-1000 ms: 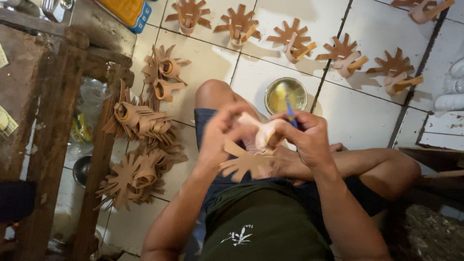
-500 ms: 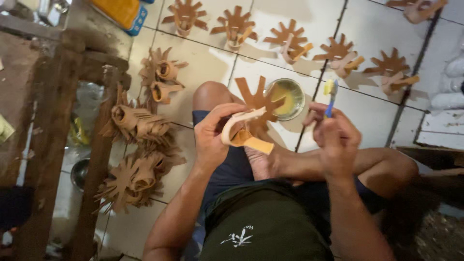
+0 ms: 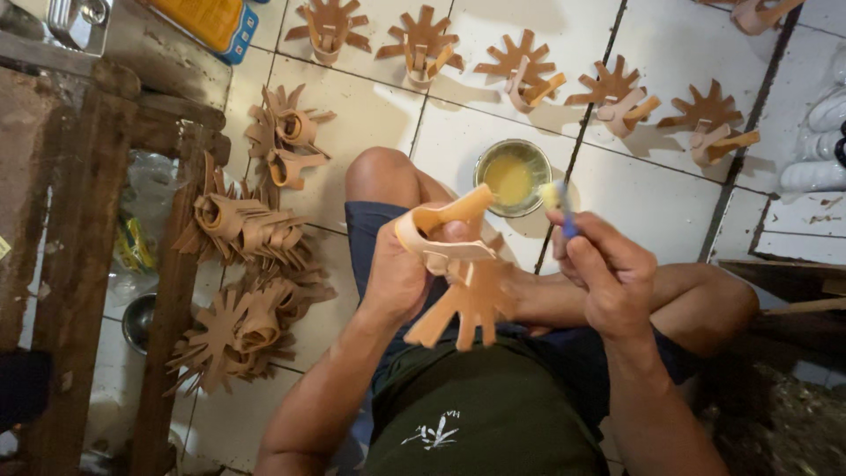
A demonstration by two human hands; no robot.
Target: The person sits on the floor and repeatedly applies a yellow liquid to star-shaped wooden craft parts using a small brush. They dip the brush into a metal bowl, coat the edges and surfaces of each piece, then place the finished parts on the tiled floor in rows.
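The left hand, at the centre of the frame, is clamped around a tan leather cut-out: its looped strap rises above the fingers, and its splayed tabs hang down below the palm over the lap. The right hand, just right of it, is closed around a small brush with a blue handle; the pale bristle tip points up, near the strap but not touching it.

Directly above the brush, on the white tiled floor, stands a round tin of yellowish glue, just beyond the bare knee. Nothing lies between the brush and the tin.

Along the top of the frame a row of like cut-outs lies spread on the tiles, each well apart from the next, tabs fanned out. At left centre, heaps of the same pieces are piled beside a rough wooden bench, whose dark leg crosses in front of some of them. A metal bowl sits under the bench at lower left. A yellow-and-blue box lies at the upper left edge. White objects stack at the right edge; what they are I cannot tell.
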